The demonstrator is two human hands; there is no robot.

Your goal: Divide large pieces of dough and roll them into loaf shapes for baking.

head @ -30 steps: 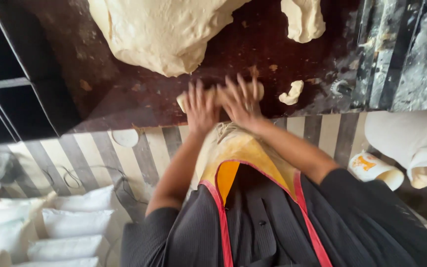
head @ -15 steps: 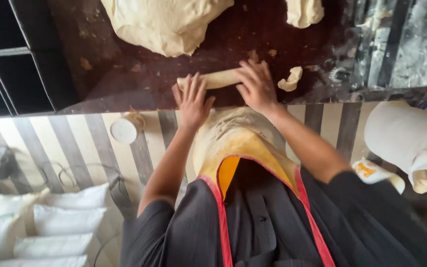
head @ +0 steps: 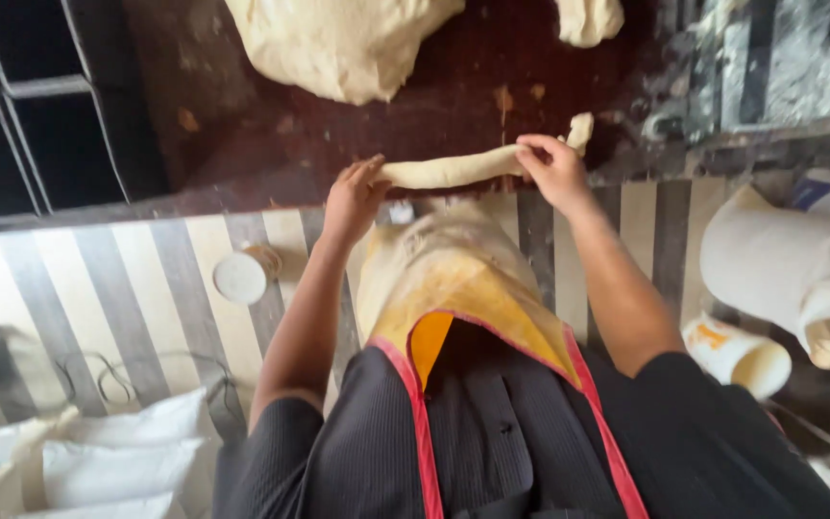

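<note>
I read the step in hand as rolling: a dough rope [head: 453, 170] lies across the near edge of the dark worktop [head: 242, 163], running left to right, and both hands are on it. My left hand [head: 353, 197] rests flat at the rope's left end, fingers extended, nothing clasped. My right hand [head: 551, 170] lies over the right part with fingers curled loosely on top; I cannot tell whether it is pinching the dough. A short stub of rope projects beyond it to the far right. A large dough mass [head: 338, 43] sits at the far side, well apart. In my judgement, the next move calls for even downward pressure and outward travel of both palms, to thin the thicker middle.
</note>
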